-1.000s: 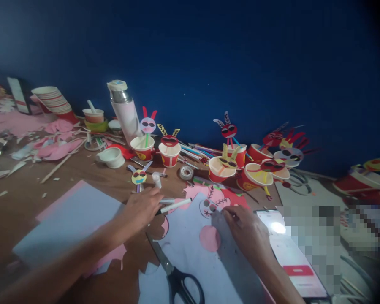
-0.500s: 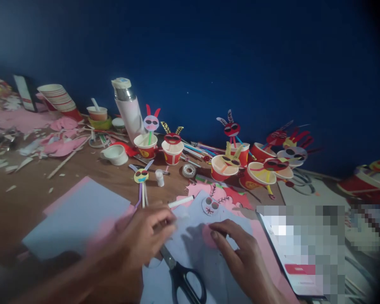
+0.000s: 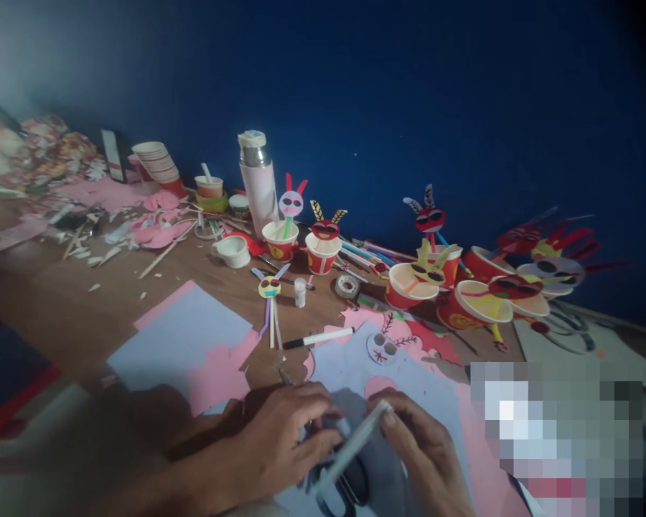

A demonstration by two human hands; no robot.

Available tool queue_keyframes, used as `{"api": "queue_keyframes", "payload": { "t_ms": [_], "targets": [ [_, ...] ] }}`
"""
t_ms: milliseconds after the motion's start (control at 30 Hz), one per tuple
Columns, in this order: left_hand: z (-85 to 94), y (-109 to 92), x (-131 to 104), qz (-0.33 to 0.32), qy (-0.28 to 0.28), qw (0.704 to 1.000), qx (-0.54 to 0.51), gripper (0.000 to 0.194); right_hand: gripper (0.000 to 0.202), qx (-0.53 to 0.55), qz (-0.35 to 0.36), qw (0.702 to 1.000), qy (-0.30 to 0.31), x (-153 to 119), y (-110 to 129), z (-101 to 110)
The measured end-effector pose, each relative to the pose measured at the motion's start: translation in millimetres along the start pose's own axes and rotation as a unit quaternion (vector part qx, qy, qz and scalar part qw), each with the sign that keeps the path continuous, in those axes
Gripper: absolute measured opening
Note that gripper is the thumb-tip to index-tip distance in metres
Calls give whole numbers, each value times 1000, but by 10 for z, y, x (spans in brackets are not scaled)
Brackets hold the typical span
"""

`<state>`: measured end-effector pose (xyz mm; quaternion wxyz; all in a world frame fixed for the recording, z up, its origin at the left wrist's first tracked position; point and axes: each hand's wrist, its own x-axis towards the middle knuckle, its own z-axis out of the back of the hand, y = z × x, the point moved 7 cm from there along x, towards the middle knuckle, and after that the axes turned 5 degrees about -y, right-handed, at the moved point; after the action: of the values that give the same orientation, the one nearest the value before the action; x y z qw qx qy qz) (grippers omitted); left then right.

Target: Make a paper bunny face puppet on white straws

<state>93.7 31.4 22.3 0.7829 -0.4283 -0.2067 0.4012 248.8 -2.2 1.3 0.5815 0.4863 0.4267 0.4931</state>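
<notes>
My right hand (image 3: 423,445) pinches one end of a narrow pale strip (image 3: 355,441) between thumb and fingertips. It slants down to the left, blurred, and its material is unclear. Close beside it my left hand (image 3: 298,434) is closed, fingers curled; something greyish shows between them, but I cannot make it out. Beneath lie scissors (image 3: 355,482) with black handles, partly hidden by the hand and strip. A pink paper disc (image 3: 381,386) rests on pale paper (image 3: 436,398), just past my right fingertips. Beyond it lies a round paper face (image 3: 382,348) with dark eyes and leaf-like antennae.
A marker (image 3: 320,337), a yellow stick puppet (image 3: 270,287) and a tape roll (image 3: 347,286) lie ahead. Red paper cups (image 3: 412,287) with paper-faced figures line the back, by a white flask (image 3: 258,190). Coloured sheets (image 3: 180,345) and scraps lie left; a blurred-out device (image 3: 560,431) lies right.
My view has shifted left. Both hands have come closer together over the scissors. The right hand has left the pink disc and now holds the pale strip.
</notes>
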Motion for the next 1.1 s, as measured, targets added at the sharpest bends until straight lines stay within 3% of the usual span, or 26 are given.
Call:
{"api": "queue_keyframes", "payload": {
  "t_ms": [200, 300, 400, 500, 633, 867, 1100],
  "targets": [
    [825, 524, -237, -17, -148, 966, 210, 20, 28, 79, -70, 994, -33, -35, -58, 33],
    [1089, 798, -401, -33, -187, 935, 298, 27, 29, 73, -101, 991, -48, -45, -68, 6],
    [1078, 1013, -529, -37, -166, 913, 372, 48, 29, 65, -97, 992, -49, -41, -43, -27],
    [972, 1087, -577, -51, -148, 897, 413, 58, 30, 45, -77, 995, -37, -34, -15, -62],
    [905, 1104, -496, -60, -128, 894, 425, 56, 31, 38, -77, 996, -26, -40, -29, -89],
    [955, 1229, -241, -49, -117, 881, 455, 52, 33, 11, -69, 998, -10, -32, -73, -106],
    [944, 1135, -157, -14, -153, 866, 475, 41, 31, 25, -64, 998, 1, -23, -98, -137]
  ]
}}
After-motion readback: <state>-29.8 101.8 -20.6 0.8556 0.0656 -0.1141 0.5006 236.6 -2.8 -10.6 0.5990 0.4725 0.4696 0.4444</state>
